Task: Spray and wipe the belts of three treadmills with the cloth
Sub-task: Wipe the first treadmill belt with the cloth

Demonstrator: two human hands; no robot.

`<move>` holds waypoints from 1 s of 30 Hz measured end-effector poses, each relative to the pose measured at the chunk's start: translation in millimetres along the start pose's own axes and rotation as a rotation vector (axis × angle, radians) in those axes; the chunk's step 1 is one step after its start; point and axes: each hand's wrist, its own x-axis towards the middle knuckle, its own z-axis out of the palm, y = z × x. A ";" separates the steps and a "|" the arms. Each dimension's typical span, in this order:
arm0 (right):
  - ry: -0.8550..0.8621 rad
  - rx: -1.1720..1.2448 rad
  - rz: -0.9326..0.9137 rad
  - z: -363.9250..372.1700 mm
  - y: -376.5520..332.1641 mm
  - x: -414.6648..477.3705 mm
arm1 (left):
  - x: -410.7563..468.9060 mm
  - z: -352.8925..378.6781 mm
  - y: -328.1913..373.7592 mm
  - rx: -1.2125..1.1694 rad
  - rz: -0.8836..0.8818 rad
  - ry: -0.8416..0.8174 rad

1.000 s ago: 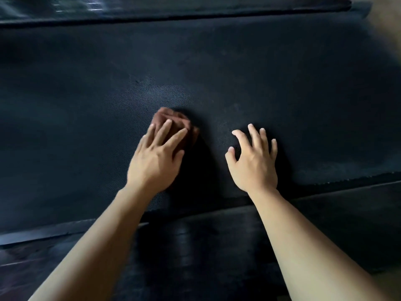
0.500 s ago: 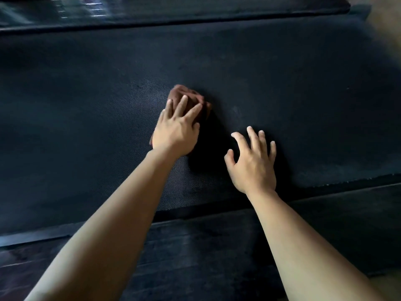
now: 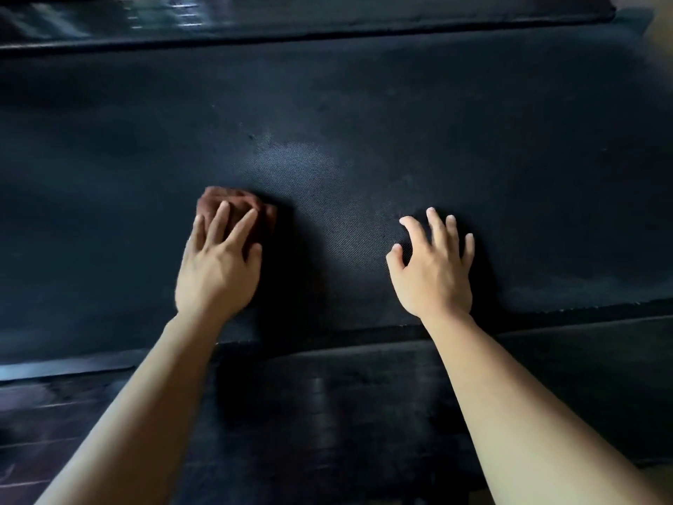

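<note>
A dark textured treadmill belt [image 3: 364, 114] fills most of the view and runs left to right. My left hand [image 3: 218, 264] presses a bunched reddish-brown cloth [image 3: 233, 202] flat against the belt, left of centre, fingers spread over it. My right hand [image 3: 433, 264] rests on the belt to the right of the cloth, fingers apart, holding nothing. A paler smeared patch [image 3: 302, 165] shows on the belt beyond and between the hands. No spray bottle is in view.
The near side rail of the treadmill [image 3: 346, 395] lies under my forearms, dark and slightly glossy. The far side rail [image 3: 255, 16] runs along the top edge. A strip of pale floor [image 3: 662, 12] shows at the top right corner.
My left hand pushed the cloth away across the belt, then drew it back toward me and leftward. My right hand stayed planted in the same spot.
</note>
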 end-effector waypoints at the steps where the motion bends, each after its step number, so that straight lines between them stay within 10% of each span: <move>1: -0.001 0.006 -0.002 0.1 0.2 0.0 | 8.5 0.1 9.6 0.005 -0.018 -0.003; 11: -0.043 0.062 -0.007 -3.1 4.3 -0.8 | -26.1 20.8 70.6 0.005 0.327 -0.106; 20: -0.129 0.149 -0.030 -13.7 10.7 3.0 | -7.8 7.4 23.8 0.027 0.103 -0.043; 30: -0.136 0.023 0.009 -44.2 75.1 -16.5 | 0.3 31.5 162.8 0.016 0.399 -0.128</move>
